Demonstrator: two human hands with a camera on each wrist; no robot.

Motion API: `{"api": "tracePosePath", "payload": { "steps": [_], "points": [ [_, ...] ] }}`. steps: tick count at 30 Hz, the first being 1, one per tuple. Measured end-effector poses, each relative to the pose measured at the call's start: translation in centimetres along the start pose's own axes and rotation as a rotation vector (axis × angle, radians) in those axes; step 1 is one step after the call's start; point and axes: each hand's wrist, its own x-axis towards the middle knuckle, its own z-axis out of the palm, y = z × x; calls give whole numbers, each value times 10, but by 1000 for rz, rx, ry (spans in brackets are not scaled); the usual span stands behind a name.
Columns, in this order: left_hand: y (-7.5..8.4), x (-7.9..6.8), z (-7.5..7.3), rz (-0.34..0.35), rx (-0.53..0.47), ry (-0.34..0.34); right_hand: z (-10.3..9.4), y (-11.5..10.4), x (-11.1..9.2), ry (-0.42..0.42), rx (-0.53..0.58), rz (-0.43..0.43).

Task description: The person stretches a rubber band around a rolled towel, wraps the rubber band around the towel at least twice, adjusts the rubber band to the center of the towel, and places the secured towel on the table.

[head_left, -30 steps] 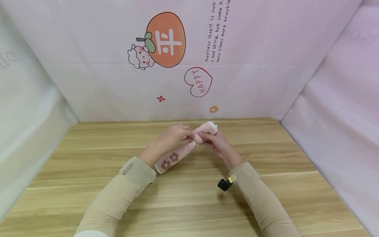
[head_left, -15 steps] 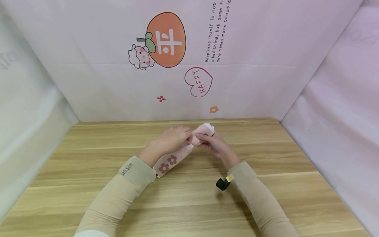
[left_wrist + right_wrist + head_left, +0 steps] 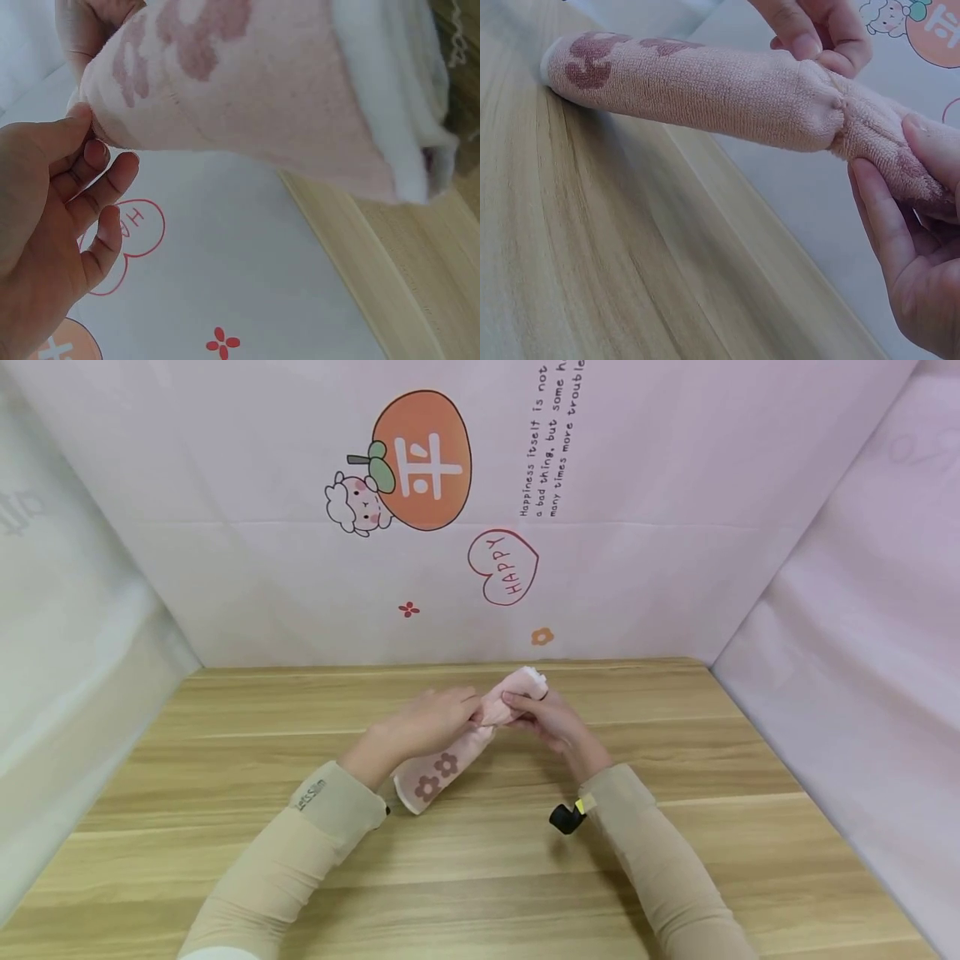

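Observation:
A rolled pink towel (image 3: 450, 764) with brown flowers and white edges is held slanting above the table, its lower left end close over the wood. Around its middle it is cinched narrow, and a gathered crease (image 3: 841, 124) shows there in the right wrist view. My left hand (image 3: 438, 718) pinches the towel beside this crease with thumb and forefinger; in the left wrist view its other fingers (image 3: 112, 184) are loosely bent. My right hand (image 3: 551, 718) grips the upper right part, thumb on top and fingers beneath. Whatever draws the towel in is mostly hidden.
The wood-grain table (image 3: 480, 877) extends toward me and to both sides. Behind it stands a white printed backdrop (image 3: 300, 602), with white cloth walls at left and right. A small black camera (image 3: 567, 818) juts from the right sleeve above the table.
The towel's flowered lower end has dipped and swung slightly, now showing more clear of the left wrist. My left hand has shifted a little left; both hands keep their hold.

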Motion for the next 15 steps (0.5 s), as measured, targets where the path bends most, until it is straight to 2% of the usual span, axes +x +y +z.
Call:
{"api": "tracePosePath", "payload": {
  "steps": [5,8,12,15],
  "points": [
    [-1,0,3,-5,-14,23,0,-1,0,12,-15,4],
    [-3,1,7,19,-54,95,0,-2,-2,9,-18,10],
    [-5,2,12,54,-159,210,0,-6,-6,3,-7,10],
    [-5,3,13,19,-240,255,1,-10,-7,0,-1,3]
  ]
}}
